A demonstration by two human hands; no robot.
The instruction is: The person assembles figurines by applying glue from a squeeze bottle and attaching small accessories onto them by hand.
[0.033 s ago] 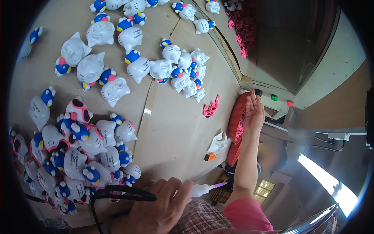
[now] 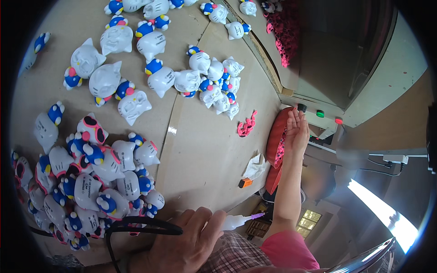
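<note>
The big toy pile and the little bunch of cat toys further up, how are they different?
The big toy pile has many more toys than the little bunch. Several toys in the pile wear pink-rimmed sunglasses; none show in the bunch. The pile is beside the left hand, while the bunch lies farther from it. Both have white cat heads and blue bodies.

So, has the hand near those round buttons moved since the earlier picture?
No, not visibly: the right hand sits in the same place, left of the green button, with no shift either way.
</note>
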